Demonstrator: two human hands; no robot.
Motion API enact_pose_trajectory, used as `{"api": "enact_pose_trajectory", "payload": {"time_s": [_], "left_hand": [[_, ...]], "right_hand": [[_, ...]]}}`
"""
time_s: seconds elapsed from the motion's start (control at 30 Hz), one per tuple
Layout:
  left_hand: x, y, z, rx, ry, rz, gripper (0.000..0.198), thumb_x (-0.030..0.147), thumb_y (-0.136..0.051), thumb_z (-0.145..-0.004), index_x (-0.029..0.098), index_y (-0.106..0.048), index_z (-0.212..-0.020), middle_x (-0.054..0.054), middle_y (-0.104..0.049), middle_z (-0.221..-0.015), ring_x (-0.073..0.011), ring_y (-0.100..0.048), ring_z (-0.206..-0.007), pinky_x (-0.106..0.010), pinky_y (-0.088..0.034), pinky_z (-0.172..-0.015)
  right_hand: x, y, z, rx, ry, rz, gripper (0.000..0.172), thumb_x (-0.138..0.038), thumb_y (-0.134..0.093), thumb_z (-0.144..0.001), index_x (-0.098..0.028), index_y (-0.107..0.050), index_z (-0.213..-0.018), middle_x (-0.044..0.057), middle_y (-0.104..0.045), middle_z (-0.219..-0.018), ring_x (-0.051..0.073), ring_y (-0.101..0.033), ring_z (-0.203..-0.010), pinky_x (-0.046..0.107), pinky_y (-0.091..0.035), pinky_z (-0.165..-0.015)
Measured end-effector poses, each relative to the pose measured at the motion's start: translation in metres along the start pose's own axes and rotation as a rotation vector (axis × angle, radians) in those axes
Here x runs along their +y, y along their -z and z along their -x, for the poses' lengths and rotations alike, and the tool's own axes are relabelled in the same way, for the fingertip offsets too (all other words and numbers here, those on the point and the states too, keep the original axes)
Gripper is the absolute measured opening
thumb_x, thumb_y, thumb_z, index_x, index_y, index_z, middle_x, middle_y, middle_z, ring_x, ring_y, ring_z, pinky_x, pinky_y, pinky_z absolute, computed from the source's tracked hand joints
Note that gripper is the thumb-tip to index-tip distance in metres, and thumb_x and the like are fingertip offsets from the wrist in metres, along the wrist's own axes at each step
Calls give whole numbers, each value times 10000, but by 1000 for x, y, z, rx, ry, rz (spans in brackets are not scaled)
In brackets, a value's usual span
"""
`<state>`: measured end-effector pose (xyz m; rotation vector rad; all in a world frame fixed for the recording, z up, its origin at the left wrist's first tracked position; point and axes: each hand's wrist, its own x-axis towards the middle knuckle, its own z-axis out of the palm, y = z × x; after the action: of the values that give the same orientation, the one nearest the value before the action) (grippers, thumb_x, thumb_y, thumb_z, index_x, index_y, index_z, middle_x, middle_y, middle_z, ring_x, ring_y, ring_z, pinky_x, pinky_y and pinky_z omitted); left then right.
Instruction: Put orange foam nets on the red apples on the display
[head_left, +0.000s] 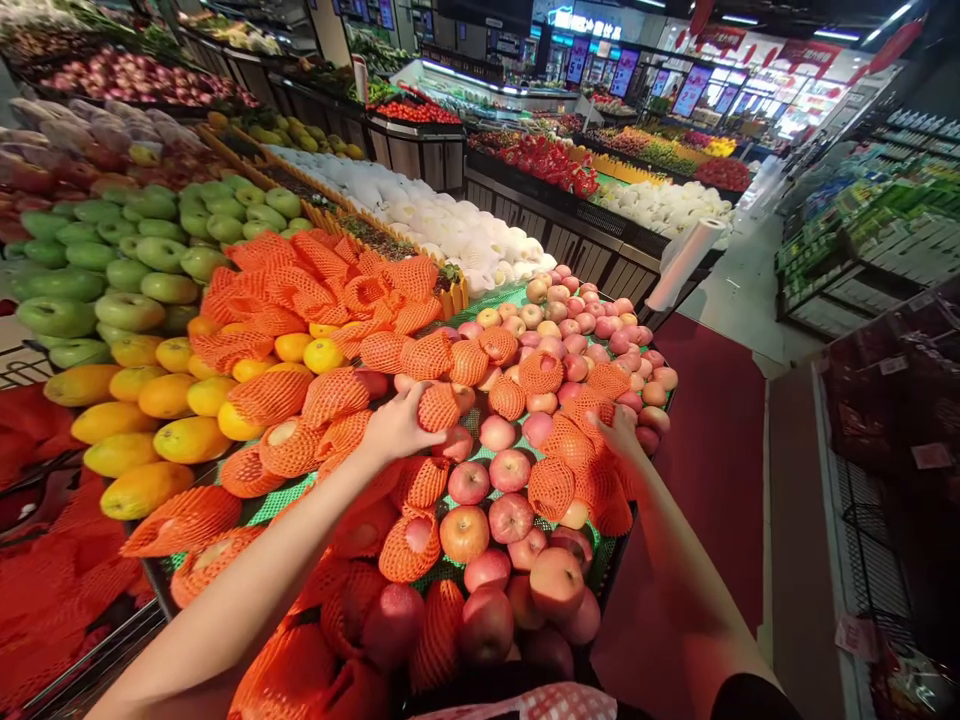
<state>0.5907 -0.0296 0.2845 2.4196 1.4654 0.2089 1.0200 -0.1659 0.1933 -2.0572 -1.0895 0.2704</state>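
Note:
I look down on a fruit display heaped with red-pink apples (510, 468), many of them in orange foam net sleeves (551, 487). My left hand (401, 425) is closed round an apple in an orange net (437, 405) near the middle of the heap. Farther right, my right hand (621, 432) rests on netted apples (577, 445), fingers curled onto an orange net. Both forearms reach in from the bottom of the view.
Yellow mangoes (165, 395) and green apples (127, 270) fill the bins at left. White foam-wrapped fruit (450, 225) lies beyond. A roll of plastic bags (686, 260) stands at the display's right corner, beside a red-floored aisle (712, 440). Shelving stands at right.

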Motion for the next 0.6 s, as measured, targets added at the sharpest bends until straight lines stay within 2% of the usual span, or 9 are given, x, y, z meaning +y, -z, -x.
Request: {"api": "enact_pose_trajectory", "payload": {"time_s": [0.1,0.17,0.23,0.3,0.37,0.47,0.53,0.6], "left_hand": [[28,4,-33,178,-47,282,845,605,-748,-766,214,-398,-1428,-136,-667,-1328,-355,-682,-1197,-446,-550,-1003],[51,2,-64,287,-95,396,849,593,-770,-751,203,-383,-1399,-141,-631,-1379,-335,-659,-1234,-436,-533,-1035],[77,-2,-100,341,-121,422,867,575,-794,-738,188,-370,-1389,-159,-614,-1394,-332,-658,-1226,-431,-535,-1019],[103,-10,-134,328,-126,373,877,570,-797,-745,175,-369,-1401,-178,-627,-1377,-342,-658,-1217,-428,-536,-997],[125,-21,-166,281,-117,271,870,569,-779,-769,169,-375,-1428,-194,-638,-1368,-358,-644,-1243,-429,-521,-1001],[150,-41,-206,189,-91,95,840,571,-744,-792,163,-410,-1446,-217,-637,-1376,-383,-628,-1264,-444,-486,-1033],[157,-53,-227,117,-42,24,829,605,-720,-798,150,-452,-1437,-233,-636,-1376,-399,-623,-1262,-466,-462,-1057],[157,-63,-244,69,11,-30,840,656,-686,-810,130,-491,-1435,-249,-625,-1396,-421,-580,-1311,-508,-411,-1112]], "right_hand": [[6,-12,0,-1,-18,-72,547,-560,-551,-880,-188,-569,-1281,195,-594,-1382,357,-494,-1401,580,-313,-1237],[9,-16,1,13,-41,-141,550,-547,-460,-948,-191,-534,-1360,198,-529,-1504,322,-460,-1460,517,-318,-1257],[13,-14,3,12,-63,-235,572,-559,-477,-954,-206,-521,-1402,187,-508,-1546,305,-473,-1464,481,-357,-1245],[20,-7,8,-59,-53,-379,601,-550,-624,-883,-228,-551,-1386,161,-555,-1516,308,-521,-1430,471,-400,-1221],[28,3,14,-179,-33,-521,689,-490,-802,-744,-236,-590,-1347,140,-607,-1469,328,-560,-1393,484,-429,-1200],[38,14,18,-282,-51,-616,820,-386,-932,-570,-225,-619,-1311,137,-642,-1431,362,-610,-1331,531,-472,-1151],[41,17,18,-291,-56,-627,805,-368,-936,-560,-224,-637,-1294,132,-665,-1401,361,-636,-1292,544,-479,-1136],[42,14,16,-273,-60,-609,701,-412,-910,-602,-213,-676,-1231,123,-710,-1321,351,-667,-1230,542,-487,-1121]]}}
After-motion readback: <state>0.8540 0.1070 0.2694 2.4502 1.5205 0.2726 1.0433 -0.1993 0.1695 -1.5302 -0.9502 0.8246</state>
